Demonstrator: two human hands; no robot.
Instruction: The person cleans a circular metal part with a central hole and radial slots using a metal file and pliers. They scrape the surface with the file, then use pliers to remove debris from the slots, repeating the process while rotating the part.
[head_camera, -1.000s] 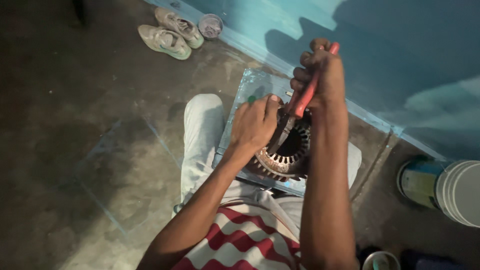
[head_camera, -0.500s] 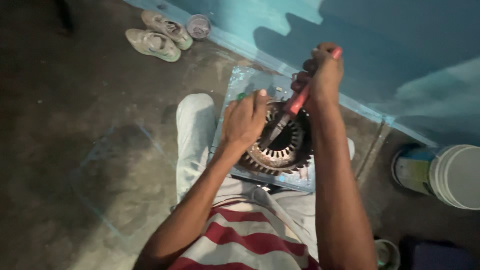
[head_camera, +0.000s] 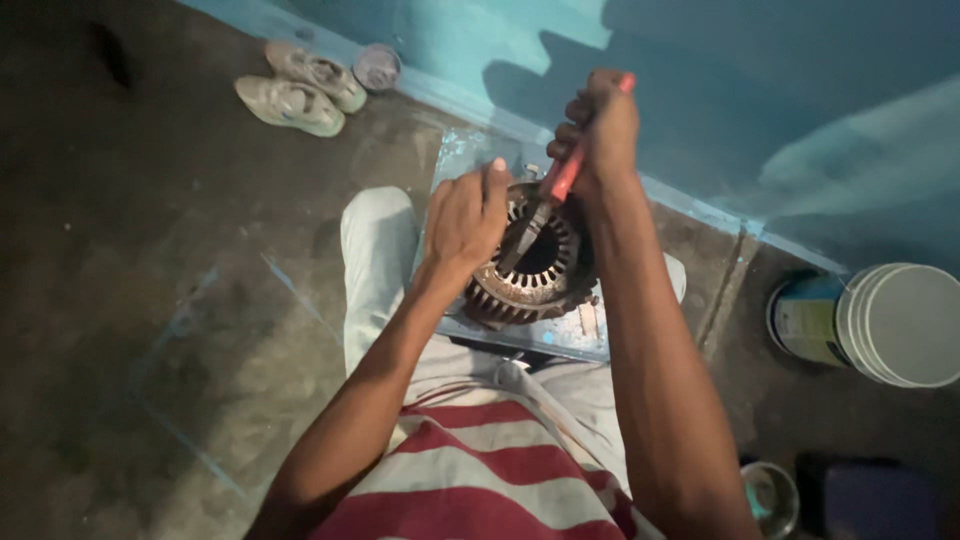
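A round rusty metal stator ring (head_camera: 535, 290) with slotted teeth rests between my legs on a pale sheet (head_camera: 570, 335). My left hand (head_camera: 465, 220) grips its left rim and steadies it. My right hand (head_camera: 600, 130) is closed around the red handles of a pair of pliers (head_camera: 545, 205), held above the ring. The dark jaws of the pliers point down into the ring's inner teeth. What the jaws pinch is too small to see.
A pair of worn shoes (head_camera: 295, 90) and a small round lid (head_camera: 377, 66) lie by the blue wall (head_camera: 760, 90) at the back left. A paint can (head_camera: 805, 320) and a white bucket (head_camera: 900, 325) stand at the right. A small tin (head_camera: 770, 495) sits lower right.
The view has shifted, so the ring and both hands sit a little lower and more central. The pliers stay in the ring's slots and my left hand keeps its hold.
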